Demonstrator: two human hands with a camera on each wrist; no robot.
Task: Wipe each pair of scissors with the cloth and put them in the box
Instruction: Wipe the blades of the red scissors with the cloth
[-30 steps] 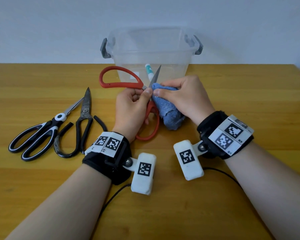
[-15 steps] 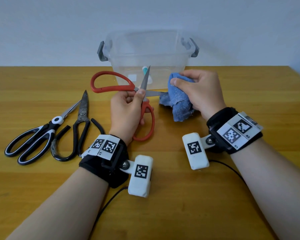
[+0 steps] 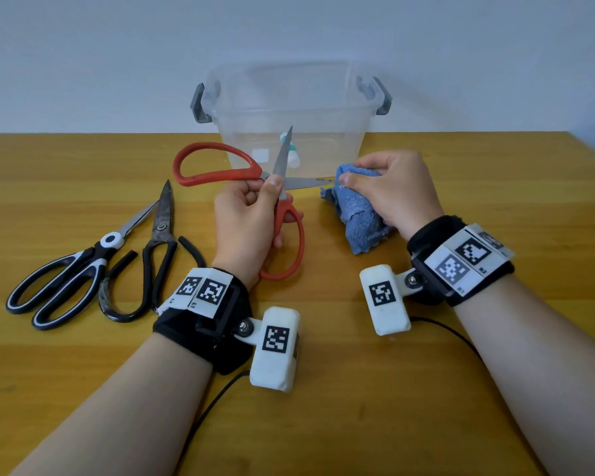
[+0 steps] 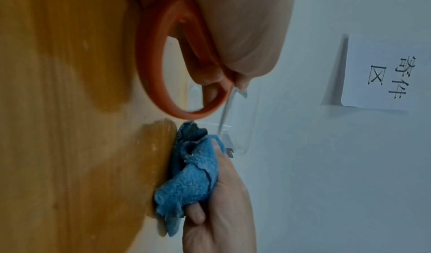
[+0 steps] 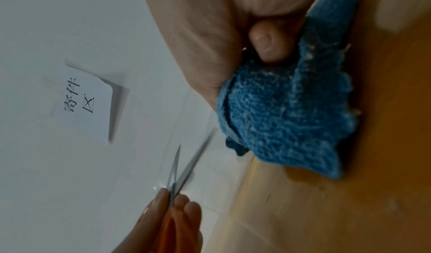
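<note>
My left hand grips the red-handled scissors near the pivot, blades spread wide: one points up toward the box, the other points right. My right hand clutches the crumpled blue cloth at the tip of the right-pointing blade. The cloth's lower end rests on the table. In the left wrist view the red handle loop and cloth show; the right wrist view shows the cloth and both blades. The clear plastic box stands just behind.
Black-and-white-handled scissors and black-handled scissors lie on the wooden table at the left. A small white and teal item sits inside the box. A paper sign hangs on the wall behind.
My right hand has drawn the cloth rightward along the blade from the pivot out to its tip. The scissors have opened wider, and my left hand shifted slightly.
</note>
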